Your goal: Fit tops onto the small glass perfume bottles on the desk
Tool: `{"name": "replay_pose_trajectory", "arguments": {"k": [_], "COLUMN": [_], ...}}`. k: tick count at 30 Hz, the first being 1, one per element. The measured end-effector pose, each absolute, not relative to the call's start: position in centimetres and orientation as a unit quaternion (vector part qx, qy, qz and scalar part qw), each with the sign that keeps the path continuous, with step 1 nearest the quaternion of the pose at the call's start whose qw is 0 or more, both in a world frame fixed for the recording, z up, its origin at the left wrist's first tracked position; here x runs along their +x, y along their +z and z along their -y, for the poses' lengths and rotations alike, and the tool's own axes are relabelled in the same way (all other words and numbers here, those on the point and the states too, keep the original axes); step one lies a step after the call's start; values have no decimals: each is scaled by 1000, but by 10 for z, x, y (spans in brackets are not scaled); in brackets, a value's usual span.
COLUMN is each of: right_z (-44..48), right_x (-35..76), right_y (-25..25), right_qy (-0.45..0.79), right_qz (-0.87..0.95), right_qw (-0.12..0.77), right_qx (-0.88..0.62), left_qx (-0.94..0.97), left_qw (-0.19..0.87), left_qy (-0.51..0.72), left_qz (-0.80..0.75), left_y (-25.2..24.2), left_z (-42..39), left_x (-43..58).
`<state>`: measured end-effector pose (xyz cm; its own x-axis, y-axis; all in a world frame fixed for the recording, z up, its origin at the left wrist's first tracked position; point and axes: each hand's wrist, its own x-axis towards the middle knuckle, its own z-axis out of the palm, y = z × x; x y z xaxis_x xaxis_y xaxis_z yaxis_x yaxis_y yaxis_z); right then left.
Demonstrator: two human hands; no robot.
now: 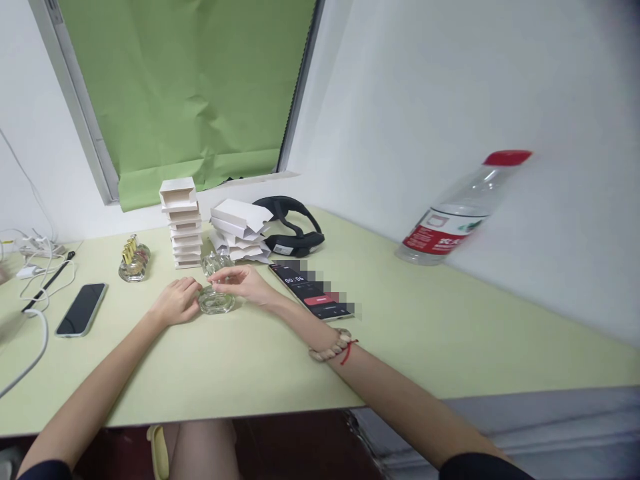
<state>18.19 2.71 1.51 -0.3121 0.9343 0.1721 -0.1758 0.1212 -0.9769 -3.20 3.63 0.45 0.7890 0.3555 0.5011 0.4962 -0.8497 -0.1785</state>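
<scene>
A low, clear glass bottle (217,302) with an oval outline stands on the table between my hands. My left hand (176,301) rests on the table with fingers curled in, its thumb and fingertips against the bottle's left side. Over the bottle's top, my right hand (243,283) has thumb and fingers pinched together; what is between them is too small to make out. More clear glass bottles (217,259) stand just behind, partly covered by my right hand. A row of glass bottles with gold tops (134,260) is farther left.
A stack of white boxes (181,223) and loose white cartons (240,223) stand behind my hands, with a black headset (296,233). A phone running a timer (313,293) lies right, a dark phone (81,310) left near cables (43,267). A red-capped plastic bottle (450,220) is by the wall.
</scene>
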Motion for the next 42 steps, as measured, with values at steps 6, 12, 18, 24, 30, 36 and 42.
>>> {"name": "replay_pose_trajectory", "arguments": {"k": [6, 12, 18, 24, 30, 36, 42], "right_z": [-26, -26, -28, -25, -29, -34, -29], "right_x": [178, 181, 185, 185, 186, 184, 182], "right_y": [16, 21, 17, 18, 13, 5, 12], "right_qy": [597, 624, 625, 627, 596, 635, 664], "right_qz": [518, 452, 514, 518, 552, 518, 517], "right_qw": [511, 540, 476, 478, 474, 481, 455], "right_qx": [-340, -339, -344, -332, -340, -312, -290], "left_qx": [-932, -935, -933, -933, -936, -938, -937], "left_qw": [156, 151, 150, 159, 160, 159, 145], "left_qy": [-232, -220, -223, -215, -210, -208, -200], "left_qz": [230, 234, 238, 241, 232, 226, 245], "left_y": [6, 4, 2, 1, 2, 5, 5], "left_z": [-37, -39, -38, -35, -36, -37, -38], "left_x": [-30, -31, -32, -31, -30, -30, -33]}}
